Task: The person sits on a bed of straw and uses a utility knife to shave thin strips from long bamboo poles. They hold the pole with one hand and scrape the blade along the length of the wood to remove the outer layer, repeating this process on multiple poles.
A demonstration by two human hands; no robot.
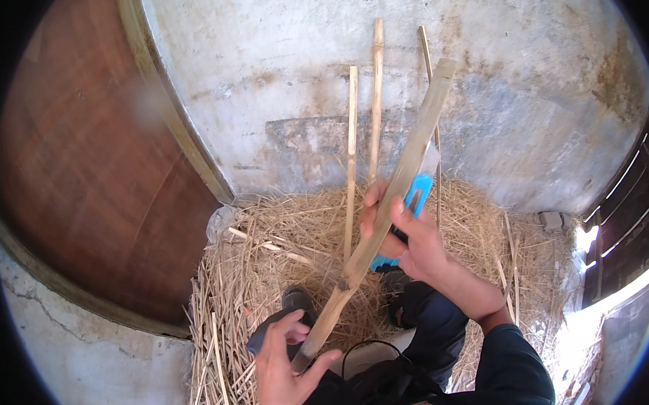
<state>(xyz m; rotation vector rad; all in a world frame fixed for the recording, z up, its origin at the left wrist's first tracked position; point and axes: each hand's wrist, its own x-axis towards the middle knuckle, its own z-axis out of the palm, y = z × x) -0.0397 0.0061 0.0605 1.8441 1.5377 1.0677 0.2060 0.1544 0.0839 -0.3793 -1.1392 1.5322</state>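
A long split bamboo strip (409,157) slants from the upper right down toward my lap, with a darker node partway along its lower half. My right hand (419,245) is closed around its middle. That same hand also holds a blue utility knife (419,191), whose pale blade points up beside the strip and is partly hidden behind it. My left hand (279,364) is beside the strip's lower end, thumb and fingers spread apart, gripping nothing that I can see.
Two pale bamboo sticks (351,114) and a thin dark one (425,42) lean on the stained wall (296,44). Straw and shavings (234,293) cover the floor around my shoes. A brown door panel (91,162) stands at left. Slats (632,196) let in light at right.
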